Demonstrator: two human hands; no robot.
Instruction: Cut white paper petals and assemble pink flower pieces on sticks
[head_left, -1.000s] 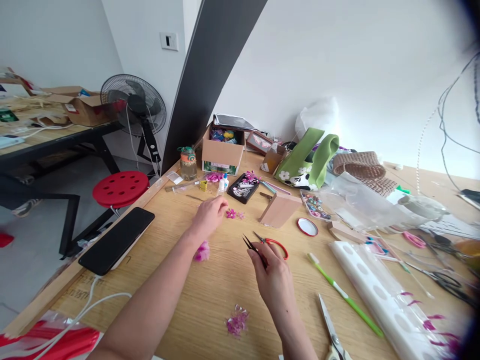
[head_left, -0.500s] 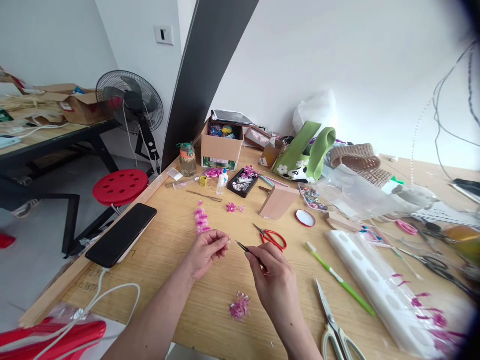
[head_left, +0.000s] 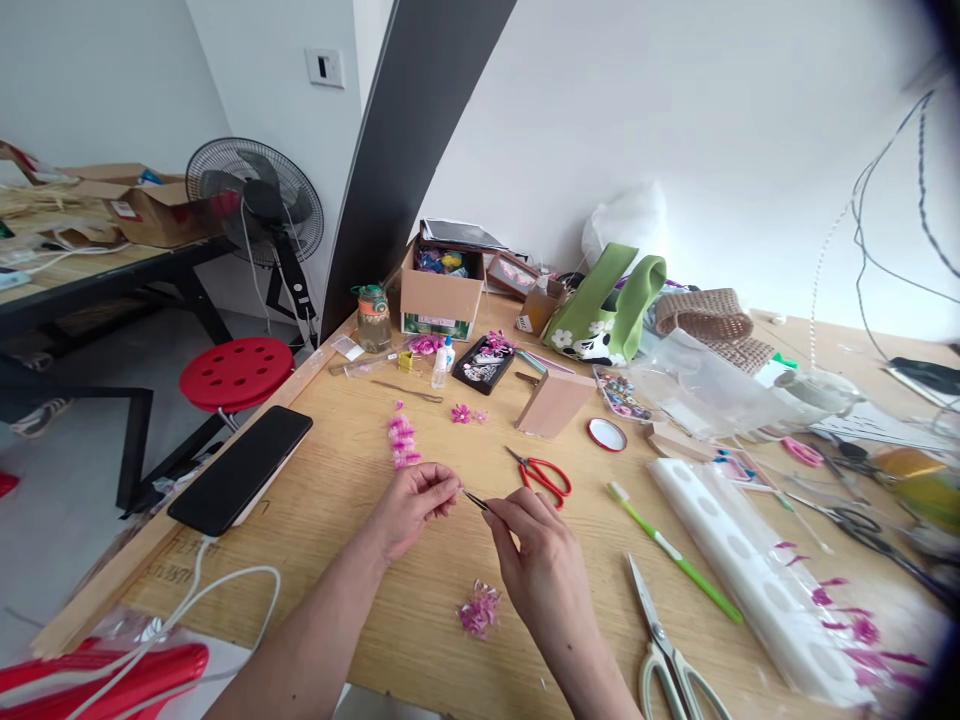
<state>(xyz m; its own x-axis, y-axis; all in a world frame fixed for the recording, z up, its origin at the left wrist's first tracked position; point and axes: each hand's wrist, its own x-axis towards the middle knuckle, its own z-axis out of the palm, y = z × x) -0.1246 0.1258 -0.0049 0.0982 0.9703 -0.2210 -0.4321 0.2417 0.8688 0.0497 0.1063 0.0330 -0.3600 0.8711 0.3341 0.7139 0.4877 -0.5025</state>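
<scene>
– Where are the person's hands?
– Both are above the near middle of the table (head_left: 420, 640), close together. The right hand (head_left: 541, 545) grips dark tweezers (head_left: 475, 501) between thumb and fingers, closed around them.

– And the tweezers' tips?
– They point at the fingertips of the left hand (head_left: 416, 508) and reach right up to them; whether they touch cannot be told.

– What does the left hand hold?
– Its thumb and forefinger are pinched together; anything between them is too small to make out.

– What lies about them?
– A row of fluffy pink pieces (head_left: 403, 440) is just beyond the left hand, and a loose purple clump (head_left: 478, 609) sits on the near side, between the forearms. Red-handled pliers (head_left: 541, 473) rest just beyond the right hand.

– Further right?
– A green toothbrush (head_left: 686, 567), with open scissors (head_left: 657, 632) nearer the person.

– And straight ahead?
– A small pink flower (head_left: 461, 413), and behind it a glue bottle (head_left: 440, 370) standing upright beside a black tray (head_left: 466, 376).
</scene>
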